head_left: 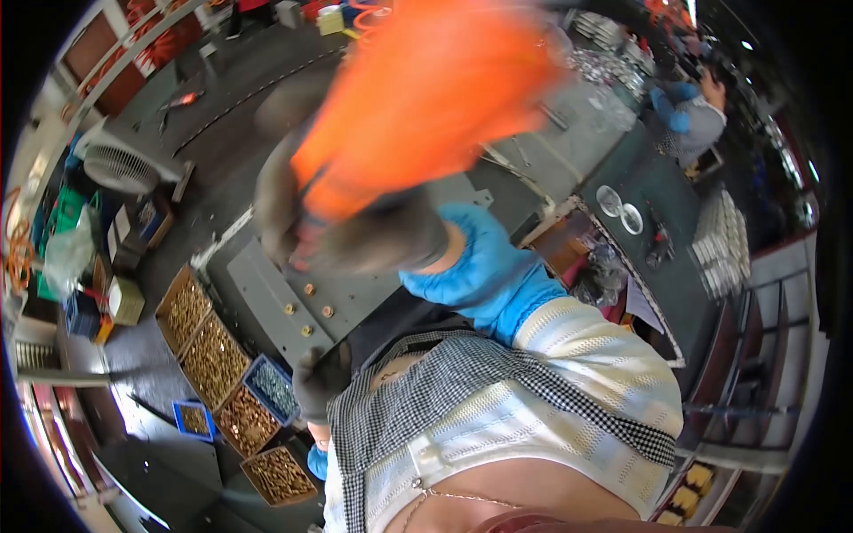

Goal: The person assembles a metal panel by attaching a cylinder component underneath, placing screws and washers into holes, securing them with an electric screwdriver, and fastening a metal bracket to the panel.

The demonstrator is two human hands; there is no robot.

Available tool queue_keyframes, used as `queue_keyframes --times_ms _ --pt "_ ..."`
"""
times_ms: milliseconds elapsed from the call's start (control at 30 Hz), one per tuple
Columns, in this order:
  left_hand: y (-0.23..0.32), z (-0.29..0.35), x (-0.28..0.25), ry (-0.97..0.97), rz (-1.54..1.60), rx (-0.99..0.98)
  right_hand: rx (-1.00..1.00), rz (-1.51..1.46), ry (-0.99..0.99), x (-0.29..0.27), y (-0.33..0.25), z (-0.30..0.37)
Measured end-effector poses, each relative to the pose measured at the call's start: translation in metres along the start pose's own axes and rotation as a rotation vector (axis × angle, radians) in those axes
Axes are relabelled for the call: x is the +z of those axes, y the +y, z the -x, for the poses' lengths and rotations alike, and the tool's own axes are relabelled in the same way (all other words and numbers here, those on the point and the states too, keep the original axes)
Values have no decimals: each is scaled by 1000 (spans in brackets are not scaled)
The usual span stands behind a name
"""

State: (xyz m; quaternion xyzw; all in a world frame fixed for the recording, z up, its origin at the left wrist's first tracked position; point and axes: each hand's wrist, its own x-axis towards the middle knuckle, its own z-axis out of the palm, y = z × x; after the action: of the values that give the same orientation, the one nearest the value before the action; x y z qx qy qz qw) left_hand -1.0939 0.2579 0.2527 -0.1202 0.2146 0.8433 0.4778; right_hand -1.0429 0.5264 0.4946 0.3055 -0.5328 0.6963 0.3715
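My right hand [382, 233], in a grey glove with a blue sleeve cover, is closed around a large orange tool [435, 98]. The tool is smeared by motion, so its exact kind does not show. Below it lies a flat grey metal plate [258, 282] with holes. Several small brass-coloured round pieces stand on it, one of them a ring-like piece [306, 330]. My left hand [322, 384], also gloved in grey, is at the plate's near end with its fingers curled; what they hold, if anything, is hidden.
Cardboard boxes of brass-coloured fasteners [213, 369] stand at the left, beside a blue bin of silvery pieces [272, 391] and a small blue tray [194, 421]. A grey fan [124, 167] is at the far left. A co-worker [693, 120] sits at the far right, past stacked metal parts [721, 244].
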Motion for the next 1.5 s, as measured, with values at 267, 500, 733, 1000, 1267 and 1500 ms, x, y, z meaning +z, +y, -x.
queue_keyframes --times_ms 267,500,733,1000,1267,1500 --pt "3 4 15 43 -68 5 275 1146 -10 -126 -150 56" --pt "-2 -4 26 93 -76 45 397 1837 -1102 -274 -144 216" --pt "-13 0 38 115 -4 78 379 1571 -1343 -316 -83 272" --pt "-24 1 42 143 -185 217 951 1712 -652 -411 -7 228" --pt "-24 -5 23 145 -100 260 1410 1689 -409 -451 71 180" --pt "-39 -3 43 162 -144 330 1334 1607 123 -507 60 180"
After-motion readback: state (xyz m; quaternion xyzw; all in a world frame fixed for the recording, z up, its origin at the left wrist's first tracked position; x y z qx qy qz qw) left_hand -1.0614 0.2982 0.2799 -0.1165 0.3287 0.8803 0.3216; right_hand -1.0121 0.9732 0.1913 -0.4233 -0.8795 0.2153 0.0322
